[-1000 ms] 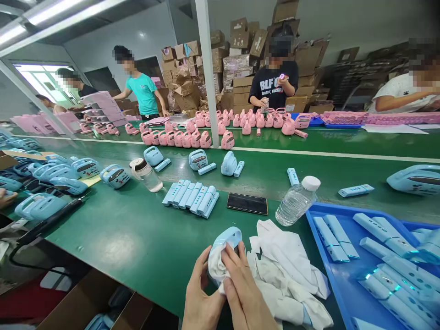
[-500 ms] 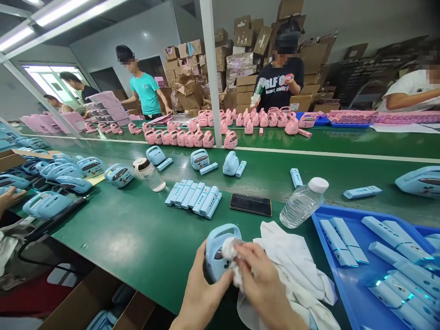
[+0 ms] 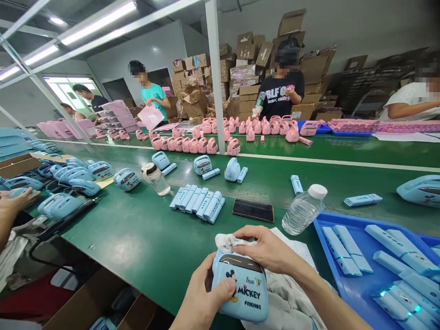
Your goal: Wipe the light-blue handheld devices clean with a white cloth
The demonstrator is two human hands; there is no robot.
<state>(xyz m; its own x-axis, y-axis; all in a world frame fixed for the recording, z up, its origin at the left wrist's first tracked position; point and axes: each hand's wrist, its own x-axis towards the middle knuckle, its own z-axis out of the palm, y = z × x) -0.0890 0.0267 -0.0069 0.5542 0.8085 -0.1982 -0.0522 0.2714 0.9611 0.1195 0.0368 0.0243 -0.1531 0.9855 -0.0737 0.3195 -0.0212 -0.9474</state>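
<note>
My left hand [image 3: 202, 293] grips a light blue speaker [image 3: 242, 288] printed with a cartoon mouse and "Mickey Friends", its thumb lying across the front face. My right hand [image 3: 268, 250] pinches a small white cloth [image 3: 225, 242] against the speaker's top edge. Under both hands lies a heap of white rags [image 3: 288, 298] on the green table [image 3: 144, 238].
A blue tray [image 3: 347, 284] of long blue parts sits at right. A plastic bottle [image 3: 302, 210], a black phone [image 3: 253, 210] and a row of blue bars [image 3: 199, 201] lie ahead. Blue speakers [image 3: 68, 178] crowd the left, where another person's hand [image 3: 13, 201] reaches. Workers stand beyond pink units [image 3: 206, 142].
I have turned the speaker so its printed front faces me and lifted it nearer. My right hand moved the cloth from the face up to the top edge.
</note>
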